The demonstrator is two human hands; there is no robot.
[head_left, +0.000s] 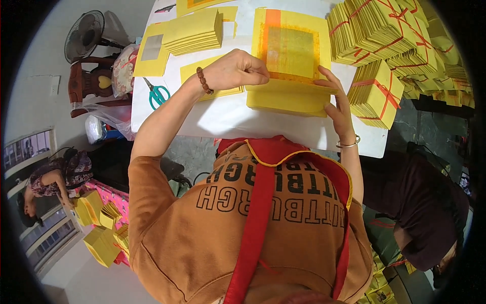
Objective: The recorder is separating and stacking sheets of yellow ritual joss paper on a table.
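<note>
While the right hand (342, 110) has its thumb and fingers apart at the right edge of the yellow paper (293, 53) on the desk (202, 122), the left hand (235, 71) curls above it, grip hidden; best press evenly, edges square, clear of the folded stack (195, 33) beyond.

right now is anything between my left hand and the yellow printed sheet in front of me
Nothing visible does: the left hand is over the left edge of the yellow printed sheet, though contact is unclear. The scissors lie aside, farther left.
</note>
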